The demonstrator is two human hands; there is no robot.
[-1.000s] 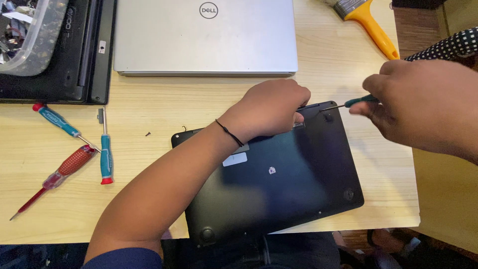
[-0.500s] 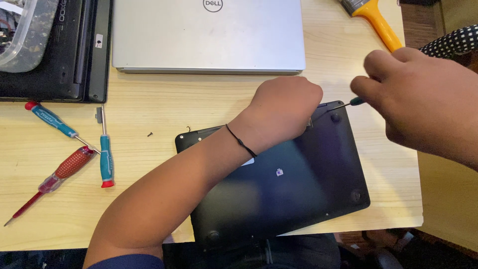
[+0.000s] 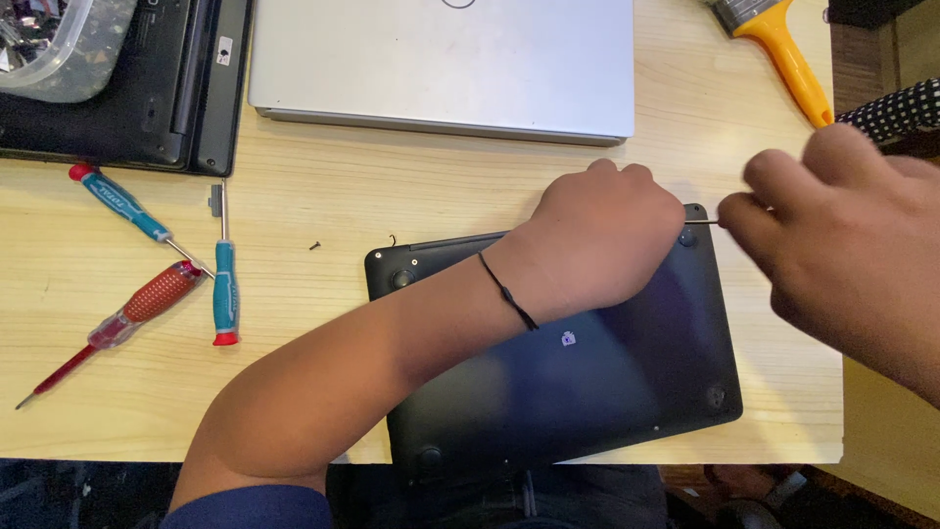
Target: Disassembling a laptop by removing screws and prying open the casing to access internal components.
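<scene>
Head view: we work at the far right corner of an upturned black laptop [image 3: 578, 382].
Our left hand [image 3: 602, 235] presses down, fingers curled, on the laptop lying on the tabletop [image 3: 294, 216]; our right hand [image 3: 842, 245] pinches a thin screwdriver [image 3: 701, 221] at that corner.

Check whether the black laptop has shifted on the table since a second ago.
No. The black laptop keeps its place against the silver laptop and the wooden table edge; only the camera view drifted slightly.
</scene>
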